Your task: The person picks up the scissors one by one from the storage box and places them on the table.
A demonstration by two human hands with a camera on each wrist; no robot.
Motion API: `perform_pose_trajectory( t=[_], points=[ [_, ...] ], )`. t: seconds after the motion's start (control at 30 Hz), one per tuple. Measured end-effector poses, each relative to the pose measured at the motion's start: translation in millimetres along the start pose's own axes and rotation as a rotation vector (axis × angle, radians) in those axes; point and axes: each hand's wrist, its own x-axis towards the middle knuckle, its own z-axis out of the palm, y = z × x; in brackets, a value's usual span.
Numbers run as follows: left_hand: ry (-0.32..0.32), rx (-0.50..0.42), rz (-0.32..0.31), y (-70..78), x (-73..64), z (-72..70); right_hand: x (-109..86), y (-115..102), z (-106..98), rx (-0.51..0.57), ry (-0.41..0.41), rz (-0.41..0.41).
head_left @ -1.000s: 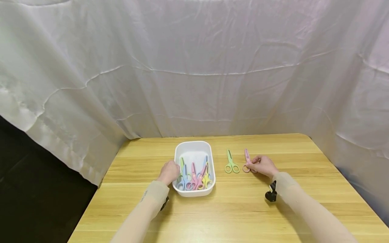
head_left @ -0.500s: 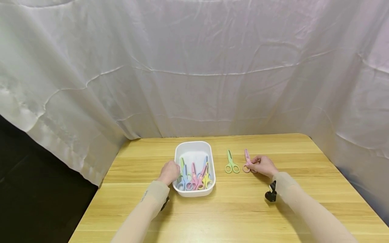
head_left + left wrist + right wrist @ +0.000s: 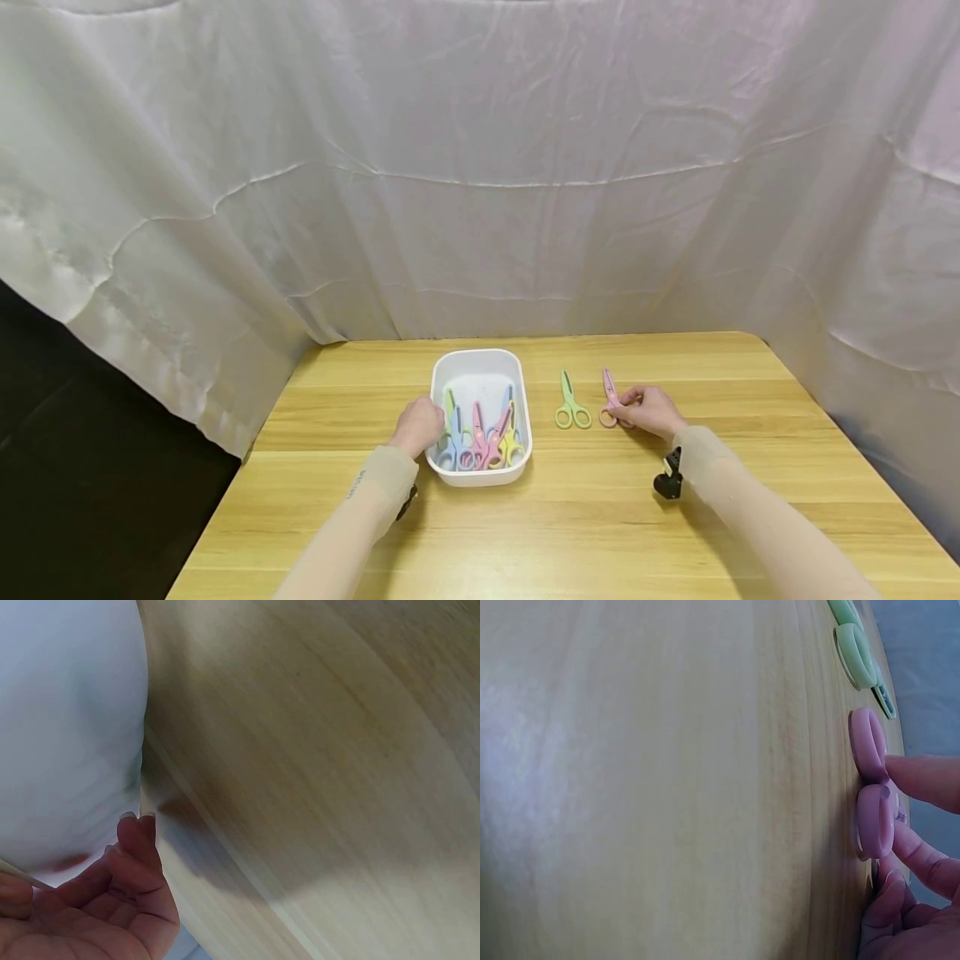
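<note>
On the wooden table lies a pair of pink scissors [image 3: 611, 390], blades pointing away from me. My right hand [image 3: 651, 410] pinches them near the pivot. In the right wrist view the finger loops of the pink scissors [image 3: 875, 821] show close against the wood, with thumb and index finger on either side. To their left, green scissors [image 3: 572, 402] lie parallel. My left hand [image 3: 417, 427] holds the left rim of a white plastic bin [image 3: 480, 479]. Seen from the left wrist, its curled fingers [image 3: 139, 847] lie against the bin's outer wall.
Several scissors in blue, pink, yellow and green lie in the near part of the bin, among them blue scissors [image 3: 459, 446] and yellow scissors [image 3: 512, 446]. A pale curtain [image 3: 480, 250] hangs behind the wooden table [image 3: 570, 533] and along its sides.
</note>
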Motion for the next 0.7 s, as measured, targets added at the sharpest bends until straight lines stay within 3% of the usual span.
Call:
perform_pose_trajectory(
  t=[0.33,0.7],
  points=[
    [-0.006,-0.014,-0.015,0.3,-0.5,0.4,-1.2,0.8,0.6,0.011,0.006,0.005],
    [0.003,0.014,0.014,-0.5,0.1,-0.2,-1.4,-1.0,0.5,-0.023,0.042,0.010]
  ],
)
